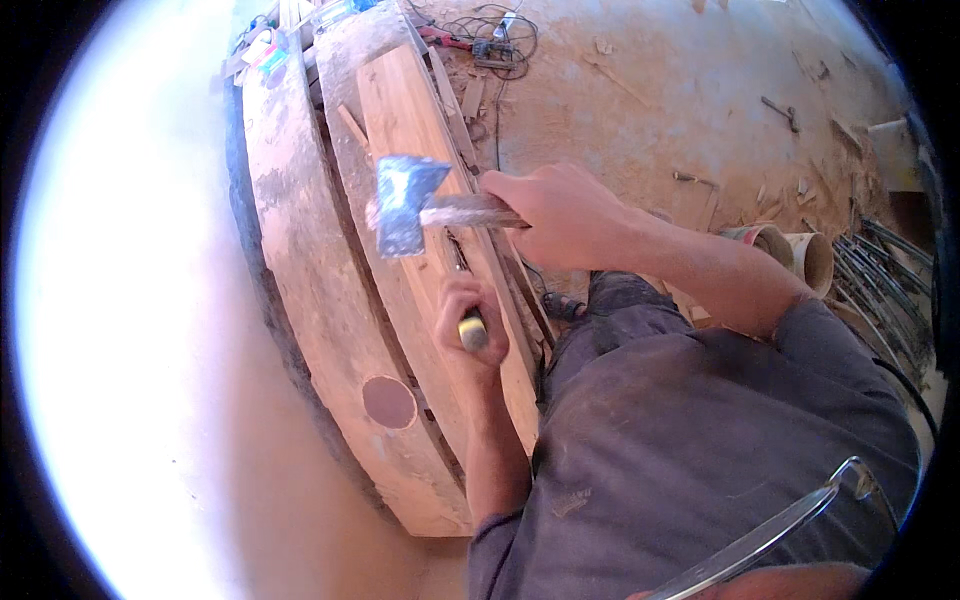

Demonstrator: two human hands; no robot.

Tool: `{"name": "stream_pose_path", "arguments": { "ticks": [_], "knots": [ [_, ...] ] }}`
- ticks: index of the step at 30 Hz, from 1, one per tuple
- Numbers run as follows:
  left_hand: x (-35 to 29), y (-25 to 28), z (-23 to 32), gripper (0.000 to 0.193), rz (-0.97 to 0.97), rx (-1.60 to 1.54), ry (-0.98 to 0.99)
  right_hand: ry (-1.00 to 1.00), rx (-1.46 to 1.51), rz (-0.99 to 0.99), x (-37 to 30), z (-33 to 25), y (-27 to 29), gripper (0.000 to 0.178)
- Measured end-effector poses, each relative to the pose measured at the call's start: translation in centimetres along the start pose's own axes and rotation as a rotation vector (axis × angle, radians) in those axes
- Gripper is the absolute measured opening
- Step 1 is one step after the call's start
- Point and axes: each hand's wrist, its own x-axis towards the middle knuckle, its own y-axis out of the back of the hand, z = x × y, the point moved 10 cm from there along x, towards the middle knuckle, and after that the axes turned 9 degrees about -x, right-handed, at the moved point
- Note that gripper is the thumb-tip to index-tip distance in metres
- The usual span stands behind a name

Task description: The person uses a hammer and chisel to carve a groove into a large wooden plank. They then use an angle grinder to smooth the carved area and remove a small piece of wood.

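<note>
My right hand (570, 215) is closed round the wooden handle of a hatchet (403, 205). Its metal head, slightly blurred, hangs above the wooden board (405, 100) on the bench. Nearer to me, my left hand (475, 310) grips a chisel (473, 331), and the yellow and grey end of its handle shows out of the fist. Part of the chisel's blade appears beyond the fingers, over the board. Whether its tip touches the wood I cannot tell. The hatchet head is apart from the chisel handle, beyond and left of it.
Worn planks (300, 200) run along the left, with a round brown disc (390, 402) on one. A red power tool (445, 38) and tangled cable (515, 50) lie at the far end. Rightward are a hammer (782, 113), buckets (815, 262), metal rods (875, 275) and scraps.
</note>
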Motion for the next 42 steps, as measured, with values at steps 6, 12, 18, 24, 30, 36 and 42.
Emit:
{"name": "stream_pose_path", "arguments": {
  "ticks": [6, 12, 18, 24, 30, 36, 42],
  "knots": [
    [4.1, 10.3, -1.9, 0.015, 0.517, -0.517, 0.21, -0.186, 0.209, 0.008, -1.9, 6.8, -3.3, 0.038],
    [6.8, 9.6, -4.6, 0.015, 0.523, -0.471, 0.272, -0.259, 0.295, 0.021, -4.0, 8.3, -4.5, 0.046],
    [7.0, 8.0, -7.1, 0.013, 0.427, -0.496, 0.269, -0.312, 0.336, 0.011, -4.7, 9.1, -4.5, 0.051],
    [8.7, 5.0, -5.9, 0.015, 0.296, -0.333, 0.273, -0.291, 0.301, 0.126, -4.5, 8.7, -2.7, 0.048],
    [9.1, 5.8, -6.6, 0.015, 0.265, -0.292, 0.281, -0.067, 0.245, 0.589, -2.9, 3.0, 7.6, 0.035],
    [8.5, 7.0, -7.1, 0.015, 0.221, -0.48, 0.249, 0.359, 0.783, 0.809, -1.9, -2.0, 16.1, 0.018],
    [9.0, 4.7, -6.0, 0.013, 0.209, -0.276, 0.268, 0.394, 0.116, 0.77, -0.6, -7.6, 13.9, 0.018]
  ]
}}
